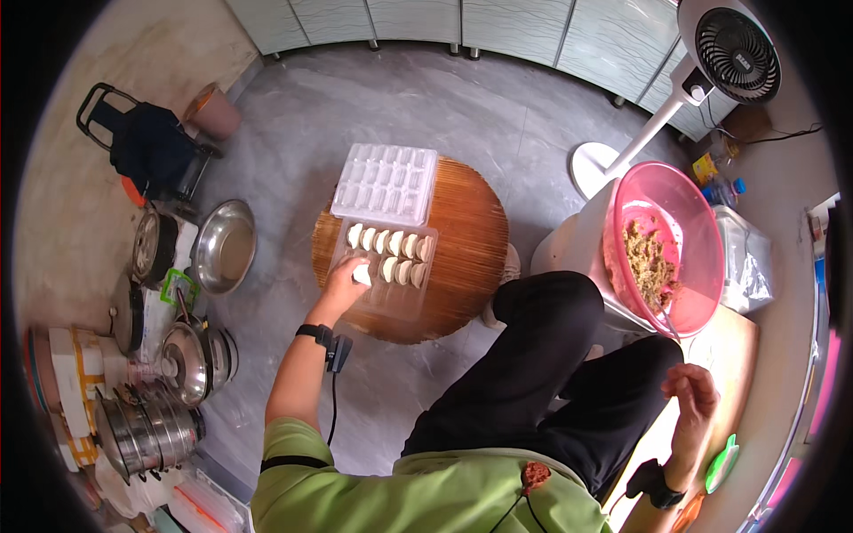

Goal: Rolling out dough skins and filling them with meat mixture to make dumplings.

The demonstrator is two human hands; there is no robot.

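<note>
My left hand (pixel 345 285) grips a white dumpling (pixel 362 274) at the lower row of a clear plastic tray (pixel 390 303). Pale dumplings (pixel 396 244) stand in the tray's upper row, and several more (pixel 402 272) lie right of my fingers. Stacked empty plastic trays (pixel 385 183) sit just beyond, partly over the edge of the round wooden table (pixel 473 233). My right hand (pixel 693 393) is raised beside my right knee with fingers curled; whether it holds something cannot be told. Near it stands a pink plastic basin (pixel 703 266) with chopped filling (pixel 646 260) and a utensil handle.
A white pedestal fan (pixel 650 126) stands behind the basin. At the left are a metal basin (pixel 225 248), a folded trolley bag (pixel 150 143), a pink bucket (pixel 214 113), a lidded pan (pixel 183 363) and a steamer pot (pixel 146 426). Cabinets (pixel 520 30) line the far side.
</note>
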